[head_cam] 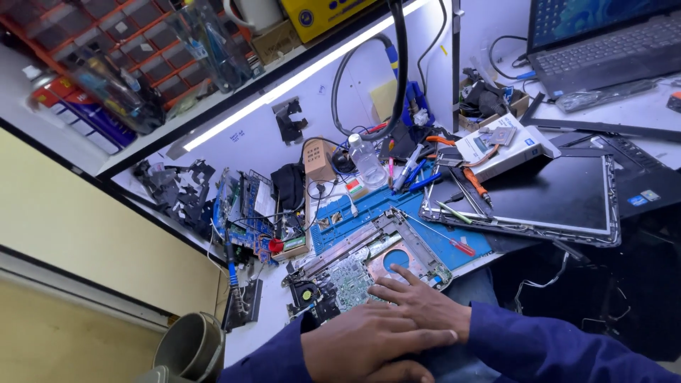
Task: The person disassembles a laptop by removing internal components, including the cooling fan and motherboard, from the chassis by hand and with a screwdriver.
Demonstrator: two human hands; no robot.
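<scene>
An opened laptop base [369,266] with its green circuit board bared lies on a blue work mat [369,206], and everything else crowds around it: just beyond its far edge a red-handled screwdriver [454,245] rests on the mat, and past that a dark detached screen panel [546,195] lies flat with an orange-handled tool [477,183] on its near corner. Farther from the base stand a clear plastic bottle [367,159] and a small brown cardboard box [318,159], while a white rectangular box [496,145] with a blue patch sits beside the screen panel. An open laptop [603,39] stands well beyond the panel (only part of it shows). To the other side of the base lies a tangle of blue boards and cables [248,209], and a grey cylindrical bin [190,347] stands below the bench edge. The right hand [418,301] lies open, fingers spread flat on the base's near corner, gripping nothing. The left hand [369,344] rests palm down just beside it, fingers loosely together, holding nothing
</scene>
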